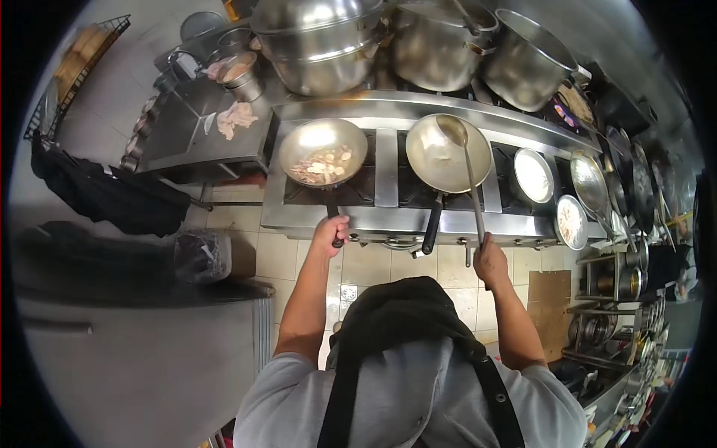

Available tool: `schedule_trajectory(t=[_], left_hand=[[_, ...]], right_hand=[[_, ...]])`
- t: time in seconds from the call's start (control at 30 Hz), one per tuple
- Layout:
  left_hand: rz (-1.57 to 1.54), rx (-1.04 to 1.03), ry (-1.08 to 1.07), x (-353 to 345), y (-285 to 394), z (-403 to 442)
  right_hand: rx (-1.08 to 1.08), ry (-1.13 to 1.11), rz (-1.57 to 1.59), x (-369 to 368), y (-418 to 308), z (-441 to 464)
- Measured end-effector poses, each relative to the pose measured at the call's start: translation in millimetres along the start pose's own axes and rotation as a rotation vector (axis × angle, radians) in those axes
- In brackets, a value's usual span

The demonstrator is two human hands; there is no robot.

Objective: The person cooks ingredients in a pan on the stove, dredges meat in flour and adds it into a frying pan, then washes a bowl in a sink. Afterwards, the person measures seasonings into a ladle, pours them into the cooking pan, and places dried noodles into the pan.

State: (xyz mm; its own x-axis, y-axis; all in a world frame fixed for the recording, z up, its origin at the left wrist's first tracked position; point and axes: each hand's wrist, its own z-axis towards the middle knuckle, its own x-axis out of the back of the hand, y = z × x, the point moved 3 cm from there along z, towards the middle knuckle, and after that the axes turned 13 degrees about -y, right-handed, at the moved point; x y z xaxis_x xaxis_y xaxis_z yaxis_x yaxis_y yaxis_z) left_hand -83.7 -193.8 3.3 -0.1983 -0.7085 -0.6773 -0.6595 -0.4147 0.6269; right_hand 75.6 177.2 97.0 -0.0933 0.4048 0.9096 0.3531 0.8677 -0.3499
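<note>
My left hand (331,234) is closed round the black handle of a frying pan (343,134), which sits over the left burner. Pale sliced pieces of food (323,164) lie in the lower part of that pan. My right hand (491,263) grips the long handle of a ladle (452,128). The ladle's bowl is over the upper part of a second frying pan (429,160); I cannot tell whether it touches the metal. This second pan holds no visible food, and its black handle points toward me with no hand on it.
Large steel pots (437,52) stand behind the stove (386,168). To the right are a white bowl (532,175), a second bowl (571,222) and a strainer (589,181). A crumpled cloth (236,119) lies on the left steel counter (179,142). A lined bin (203,256) stands at lower left.
</note>
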Motion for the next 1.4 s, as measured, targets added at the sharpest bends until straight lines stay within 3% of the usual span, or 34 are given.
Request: schedule_trajectory(t=[0.1, 0.13, 0.2, 0.27, 0.37, 0.47, 0.53, 0.7, 0.73, 0.8, 0.93, 1.07, 1.13, 1.17, 1.2, 1.27, 1.3, 1.37, 1.4], left_hand=[[-0.033, -0.006, -0.116, -5, -7, -14], [0.005, 0.003, -0.064, -6, -8, -23], [0.055, -0.016, -0.010, -17, -11, -34], [0.121, -0.003, -0.045, -37, -7, -52], [0.138, 0.003, -0.064, -101, 19, -76], [0.054, 0.006, -0.226, -146, 27, -68], [0.016, 0.035, -0.381, -181, 24, -55], [0.000, 0.080, -0.472, -288, 0, -10], [0.001, 0.076, -0.467, -306, -8, 1], [-0.033, 0.119, -0.464, -340, -20, 22], [-0.031, 0.108, -0.461, -403, -41, 60], [0.029, 0.085, -0.423, -442, -56, 90], [0.025, 0.086, -0.404, -457, -60, 101], [0.026, 0.093, -0.402, -461, -63, 105], [0.027, 0.099, -0.403, -466, -65, 109], [0.046, 0.102, -0.372, -473, -66, 115], [0.061, 0.104, -0.357, -475, -68, 118], [0.104, 0.106, -0.325, -482, -70, 125], [0.096, 0.106, -0.321, -484, -72, 130]], right_hand=[[0.084, -0.082, 0.160, -7, 21, -3], [0.277, -0.001, 0.187, -27, 45, 2], [-0.062, -0.292, 1.042, -9, 28, -17], [-0.009, -0.294, 1.404, 44, 8, -32], [0.129, -0.155, 1.677, 123, 10, -22], [0.311, -0.117, 1.611, 229, 22, 17], [0.417, -0.103, 1.405, 306, 36, 54], [0.192, 0.053, 0.631, 436, 101, 185], [0.198, 0.050, 0.633, 452, 106, 194], [0.157, 0.021, -0.098, 487, 112, 210], [0.161, -0.175, 0.025, 537, 152, 251], [0.135, -0.282, -0.110, 533, 173, 306], [0.115, -0.162, -0.328, 523, 175, 315], [0.248, 0.002, -0.322, 518, 182, 323], [0.253, 0.000, -0.322, 516, 193, 330], [0.190, -0.048, 0.055, 515, 206, 332], [0.192, -0.052, 0.052, 514, 212, 341], [0.152, -0.215, 0.422, 514, 219, 363], [0.153, -0.223, 0.417, 516, 219, 369]])
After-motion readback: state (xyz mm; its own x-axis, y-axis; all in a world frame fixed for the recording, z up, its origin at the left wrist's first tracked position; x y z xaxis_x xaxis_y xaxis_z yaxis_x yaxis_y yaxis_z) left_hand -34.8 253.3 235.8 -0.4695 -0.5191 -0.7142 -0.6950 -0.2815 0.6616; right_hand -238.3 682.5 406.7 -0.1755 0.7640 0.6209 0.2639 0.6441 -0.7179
